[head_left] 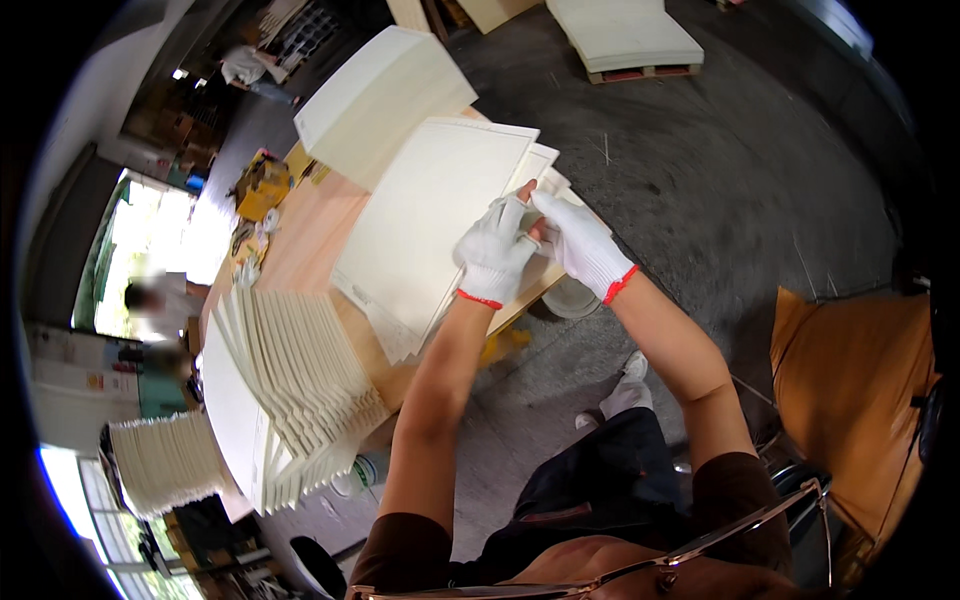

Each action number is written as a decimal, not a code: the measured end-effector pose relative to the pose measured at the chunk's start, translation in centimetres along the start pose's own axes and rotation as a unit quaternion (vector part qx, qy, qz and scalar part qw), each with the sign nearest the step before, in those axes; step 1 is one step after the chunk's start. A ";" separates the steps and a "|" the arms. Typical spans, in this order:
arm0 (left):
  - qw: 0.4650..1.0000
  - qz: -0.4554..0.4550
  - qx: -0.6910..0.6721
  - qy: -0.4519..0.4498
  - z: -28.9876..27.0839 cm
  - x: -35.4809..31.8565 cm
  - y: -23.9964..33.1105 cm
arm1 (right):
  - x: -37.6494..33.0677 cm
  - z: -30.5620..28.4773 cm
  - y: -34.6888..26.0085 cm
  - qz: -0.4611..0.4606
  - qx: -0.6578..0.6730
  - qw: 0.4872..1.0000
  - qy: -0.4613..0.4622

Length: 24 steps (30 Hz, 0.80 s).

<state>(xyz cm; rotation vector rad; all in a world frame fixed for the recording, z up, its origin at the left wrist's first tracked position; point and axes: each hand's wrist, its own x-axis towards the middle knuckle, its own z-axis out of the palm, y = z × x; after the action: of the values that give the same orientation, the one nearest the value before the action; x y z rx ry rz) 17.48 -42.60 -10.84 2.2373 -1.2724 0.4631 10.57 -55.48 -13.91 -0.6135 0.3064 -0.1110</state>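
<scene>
Both my hands wear white knit gloves with red cuffs and meet above the right edge of a stack of large white sheets (pixel 430 200). On my left hand (pixel 495 245) bare fingertips show, and the fingers are apart, one stretched away from me. My right hand (pixel 580 240) leans in against it from the right, its fingers bent and pressed together at the left hand's fingertips. Whether something small lies between them is hidden. The sheets lie fanned and uneven on a wooden table (pixel 310 220), just under my left hand.
A second white stack (pixel 390 95) sits farther back, and a fanned pile of white folded sheets (pixel 300 370) stands near left. Beyond are a yellow box (pixel 263 187) and a pallet of white sheets (pixel 630 40). Brown sheeting (pixel 840 400) hangs at right. Two people work at left.
</scene>
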 end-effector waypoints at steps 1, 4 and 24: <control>0.999 -0.008 -0.029 0.030 0.0 -0.3 -0.1 | 0.2 0.1 0.5 0.009 -0.020 1.000 0.005; 0.981 -0.075 -0.018 0.180 0.8 -4.8 0.2 | 0.2 2.0 1.4 0.032 -0.062 0.997 0.034; 0.520 -0.487 -0.686 0.150 -8.0 -22.0 1.6 | -9.1 -6.3 -7.1 0.091 -0.295 0.951 0.029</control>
<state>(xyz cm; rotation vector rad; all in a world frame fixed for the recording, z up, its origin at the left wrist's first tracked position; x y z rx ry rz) 4.76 -23.40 -15.53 0.9538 0.1676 -0.4969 -0.09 -62.93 -12.40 -1.1728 0.4575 0.1484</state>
